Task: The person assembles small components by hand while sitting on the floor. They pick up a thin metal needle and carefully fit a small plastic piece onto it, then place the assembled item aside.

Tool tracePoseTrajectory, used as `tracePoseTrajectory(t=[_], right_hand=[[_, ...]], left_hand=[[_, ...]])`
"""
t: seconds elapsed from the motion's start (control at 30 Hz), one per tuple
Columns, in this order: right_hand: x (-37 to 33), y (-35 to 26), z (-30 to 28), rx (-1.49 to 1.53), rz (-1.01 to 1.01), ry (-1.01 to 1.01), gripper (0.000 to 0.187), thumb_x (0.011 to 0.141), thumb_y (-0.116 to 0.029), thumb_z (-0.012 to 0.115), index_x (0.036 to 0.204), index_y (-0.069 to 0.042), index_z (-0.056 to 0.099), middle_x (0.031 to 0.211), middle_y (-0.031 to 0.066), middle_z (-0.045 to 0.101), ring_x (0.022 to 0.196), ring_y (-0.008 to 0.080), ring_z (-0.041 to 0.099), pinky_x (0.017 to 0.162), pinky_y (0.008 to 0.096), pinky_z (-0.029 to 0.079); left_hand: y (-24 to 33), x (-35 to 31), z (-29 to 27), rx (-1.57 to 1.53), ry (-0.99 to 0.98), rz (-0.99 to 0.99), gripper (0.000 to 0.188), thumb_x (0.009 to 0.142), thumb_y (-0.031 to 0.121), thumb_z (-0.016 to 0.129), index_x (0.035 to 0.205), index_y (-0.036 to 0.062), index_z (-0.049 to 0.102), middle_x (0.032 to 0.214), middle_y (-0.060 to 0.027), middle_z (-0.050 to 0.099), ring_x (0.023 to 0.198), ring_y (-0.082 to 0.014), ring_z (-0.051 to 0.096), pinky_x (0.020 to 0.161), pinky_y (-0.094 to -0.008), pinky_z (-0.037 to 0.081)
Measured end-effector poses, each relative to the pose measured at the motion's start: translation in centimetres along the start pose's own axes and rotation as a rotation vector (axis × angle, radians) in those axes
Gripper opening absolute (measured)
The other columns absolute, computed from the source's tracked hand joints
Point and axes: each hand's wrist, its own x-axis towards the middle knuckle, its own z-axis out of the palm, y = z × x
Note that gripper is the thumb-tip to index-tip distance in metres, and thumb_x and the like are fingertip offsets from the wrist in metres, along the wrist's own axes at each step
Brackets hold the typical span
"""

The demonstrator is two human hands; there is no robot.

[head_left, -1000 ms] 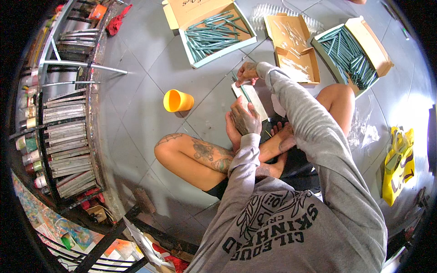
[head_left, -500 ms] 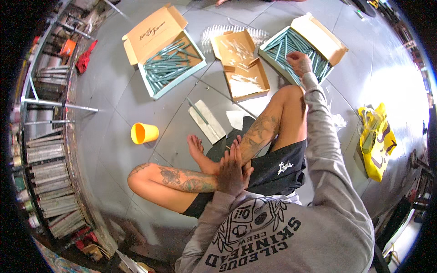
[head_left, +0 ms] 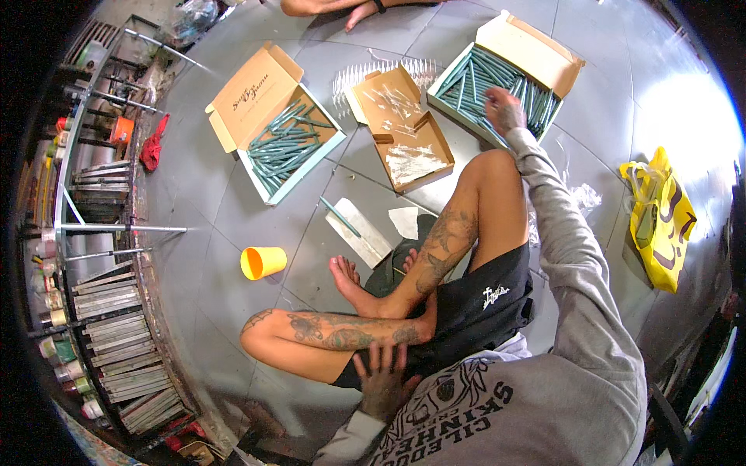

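Observation:
My right hand (head_left: 505, 111) is over the near edge of the right-hand cardboard box (head_left: 461, 118), which is filled with teal pencil-like sticks (head_left: 488, 74). Its fingers are curled together against the sticks; what they hold, if anything, is hidden. My left hand (head_left: 382, 388) rests on my lap by my crossed leg, fingers spread and holding nothing. One teal stick (head_left: 339, 216) lies across a pale flat board (head_left: 373, 247) on the floor before my feet. More teal sticks (head_left: 289, 151) lie loosely in the left open box (head_left: 309, 177).
Between the boxes, a smaller open carton (head_left: 426, 175) holds small whitish pieces. Behind it lies a row of clear spiky plastic (head_left: 346, 81). A yellow cup (head_left: 263, 262) lies to the left, a yellow bag (head_left: 660, 221) to the right. A metal rack (head_left: 132, 227) lines the left; another person's hand (head_left: 362, 14) appears at the top.
My left hand has come back from my shin to my lap, its fingers spreading. My right hand stays at the right-hand box. The view has shifted, and more of the other person's arm shows.

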Motion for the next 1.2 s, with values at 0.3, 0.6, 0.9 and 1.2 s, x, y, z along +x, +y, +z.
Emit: tracePoseTrajectory(t=[0.3, 0.6, 0.9, 1.2], right_hand=[[-6.3, -15.0, 9.2, -0.425, -0.391, -0.755, 0.026, 0.082, -0.034, 0.064, 0.089, -0.011, 0.073, 0.088, 0.0153, 0.073, 0.086, 0.0325, 0.072, 0.075, 0.0412, 0.057], [-6.1, -14.2, 9.8, -0.379, -0.154, -0.711, 0.019, 0.086, -0.02, 0.062, 0.093, -0.005, 0.072, 0.091, 0.0215, 0.071, 0.088, 0.0334, 0.071, 0.075, 0.0432, 0.057], [-12.7, -19.4, 2.3, 1.006, 0.004, -0.567, 0.02, 0.091, -0.02, 0.07, 0.099, -0.002, 0.07, 0.086, 0.0089, 0.07, 0.074, 0.0181, 0.068, 0.069, 0.0304, 0.054], [-21.7, -23.4, 1.6, 1.077, 0.362, -1.079, 0.016, 0.095, -0.019, 0.066, 0.095, -0.004, 0.065, 0.078, 0.0004, 0.063, 0.071, 0.0089, 0.059, 0.063, 0.0252, 0.049]], left_hand=[[-6.5, -9.1, 9.6, 0.078, 0.018, -0.036, 0.095, 0.088, 0.062, 0.051, 0.156, 0.0104, 0.01, 0.153, -0.0396, 0.007, 0.137, -0.0662, 0.005, 0.1, -0.083, 0.008], [-2.4, -2.6, 3.5, 0.591, 0.223, -0.309, 0.049, 0.101, 0.029, 0.045, 0.145, 0.0103, 0.037, 0.139, -0.0264, 0.047, 0.132, -0.0467, 0.043, 0.104, -0.0635, 0.035], [-8.7, 14.3, -5.2, -1.623, 0.377, -0.386, 0.031, 0.1, 0.02, 0.06, 0.122, -0.0011, 0.059, 0.113, -0.0097, 0.067, 0.104, -0.0146, 0.064, 0.089, -0.0248, 0.05], [-8.5, 21.7, -0.2, -1.51, 0.549, -0.285, 0.039, 0.092, 0.035, 0.068, 0.117, 0.0041, 0.067, 0.105, -0.0075, 0.071, 0.092, -0.013, 0.065, 0.081, -0.0257, 0.05]])
